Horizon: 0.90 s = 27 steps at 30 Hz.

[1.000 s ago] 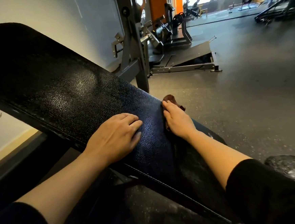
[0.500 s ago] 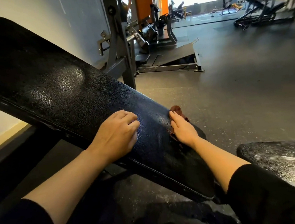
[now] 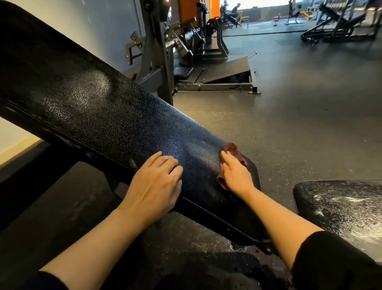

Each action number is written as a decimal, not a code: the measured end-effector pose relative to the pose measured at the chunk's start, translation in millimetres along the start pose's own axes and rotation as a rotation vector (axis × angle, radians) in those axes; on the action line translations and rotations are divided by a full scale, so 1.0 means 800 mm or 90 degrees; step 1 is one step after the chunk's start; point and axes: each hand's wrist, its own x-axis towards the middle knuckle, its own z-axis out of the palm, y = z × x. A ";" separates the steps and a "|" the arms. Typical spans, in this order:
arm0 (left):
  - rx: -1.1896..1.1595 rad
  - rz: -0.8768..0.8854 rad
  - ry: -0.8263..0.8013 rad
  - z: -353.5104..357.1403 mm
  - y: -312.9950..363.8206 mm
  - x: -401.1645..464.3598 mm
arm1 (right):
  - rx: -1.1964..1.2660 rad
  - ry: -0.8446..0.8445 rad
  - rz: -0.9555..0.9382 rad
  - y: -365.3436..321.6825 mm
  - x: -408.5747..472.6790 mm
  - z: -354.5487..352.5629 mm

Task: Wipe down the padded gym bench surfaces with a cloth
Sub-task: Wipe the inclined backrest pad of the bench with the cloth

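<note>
Cloth (image 3: 231,149) slid further down the inclined bench pad (image 3: 105,110) toward its lower end, centre-right of frame. Right hand (image 3: 237,174) presses it flat, fingers straight. Left hand (image 3: 153,190) rests on pad's near edge, fingers loosely bent, holding nothing. Seat pad (image 3: 359,211) lower right.

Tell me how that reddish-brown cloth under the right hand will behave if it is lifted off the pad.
The cloth is bunched and creased under the right hand, so it will probably go limp and hang. It looks thin and small, so likely light. The backrest pad is glossy and sloped, so a let-go cloth might slide down it.
</note>
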 end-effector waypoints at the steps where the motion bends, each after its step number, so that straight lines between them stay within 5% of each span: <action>1: -0.001 0.000 -0.003 -0.001 0.002 -0.003 | -0.004 0.005 -0.003 -0.011 0.001 0.003; 8: -0.006 -0.021 0.004 -0.013 0.005 -0.017 | 0.009 -0.048 -0.255 -0.080 -0.010 0.030; 14: -0.014 -0.041 0.040 -0.003 0.024 -0.030 | 0.014 -0.020 -0.038 0.016 -0.051 -0.001; 22: -0.016 -0.086 0.018 -0.003 0.039 -0.043 | 0.001 -0.037 -0.321 -0.078 -0.068 0.038; 27: -0.008 -0.088 0.018 0.008 0.052 -0.054 | 0.033 -0.005 -0.156 0.023 -0.095 0.015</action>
